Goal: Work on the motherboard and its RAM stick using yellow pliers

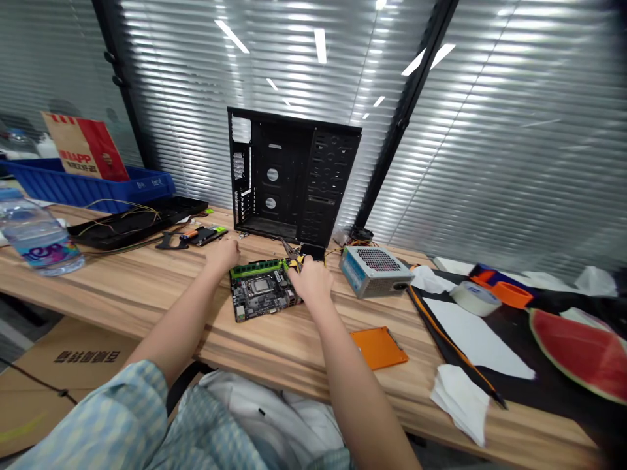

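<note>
A motherboard (262,287) with a bare processor socket and a green memory stick (257,267) along its far edge lies flat on the table. My left hand (224,253) is closed beside its far left corner; whatever the fingers may hold is hidden. At the board's right side, my right hand (312,279) is wrapped round pliers (292,254) with yellow grips, their metal jaws pointing away from me. Just behind stands a black computer case (289,176), its open side towards me. A boxy power supply (375,269) sits to the right of my right hand.
An orange flat drive (379,347) lies near the front edge. On the right are tissues (460,401), a tape roll (475,298) and a watermelon slice (578,349). On the left are a water bottle (42,235), a black panel (132,222) and a blue bin (88,186).
</note>
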The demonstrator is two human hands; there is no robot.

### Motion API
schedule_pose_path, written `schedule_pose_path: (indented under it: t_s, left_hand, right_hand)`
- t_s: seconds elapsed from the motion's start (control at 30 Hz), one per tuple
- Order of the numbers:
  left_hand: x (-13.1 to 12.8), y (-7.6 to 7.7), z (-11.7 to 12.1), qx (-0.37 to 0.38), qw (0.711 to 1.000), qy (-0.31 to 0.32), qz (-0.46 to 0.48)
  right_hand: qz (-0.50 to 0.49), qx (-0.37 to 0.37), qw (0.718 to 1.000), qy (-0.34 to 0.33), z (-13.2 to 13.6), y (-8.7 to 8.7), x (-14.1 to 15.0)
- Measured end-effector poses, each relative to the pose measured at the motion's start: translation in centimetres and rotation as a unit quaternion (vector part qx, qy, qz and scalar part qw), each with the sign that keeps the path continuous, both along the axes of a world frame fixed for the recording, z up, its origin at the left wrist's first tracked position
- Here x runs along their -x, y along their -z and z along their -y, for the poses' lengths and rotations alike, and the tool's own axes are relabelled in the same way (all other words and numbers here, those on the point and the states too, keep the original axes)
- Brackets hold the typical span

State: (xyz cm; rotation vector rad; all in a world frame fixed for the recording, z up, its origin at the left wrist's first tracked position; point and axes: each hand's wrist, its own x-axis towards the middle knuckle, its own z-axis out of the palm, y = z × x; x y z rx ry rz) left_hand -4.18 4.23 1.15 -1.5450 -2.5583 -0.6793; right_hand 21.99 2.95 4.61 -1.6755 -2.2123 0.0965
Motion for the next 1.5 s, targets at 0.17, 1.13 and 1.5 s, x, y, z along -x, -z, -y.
schedule_pose_path:
  t_s: [0.17, 1.13, 1.5]
  left_hand:
    - [1.3, 0.8, -0.3, 0.05, 0.996, -0.031, -0.06]
    - [-3.1, -2.5, 0.9, 0.039, 0.978, 0.201, -0.046]
    - [-3.8, -1.9, 0.6, 0.07, 0.961, 0.256, -0.077]
  right_hand:
    - [-0.008, 0.005, 1.0, 0.007, -0.1, 0.2, 0.0]
    - [0.027, 0.078, 0.996, 0.02, -1.2, 0.9, -0.3]
    - [0.04, 0.106, 0.993, 0.013, -1.2, 0.6, -0.2]
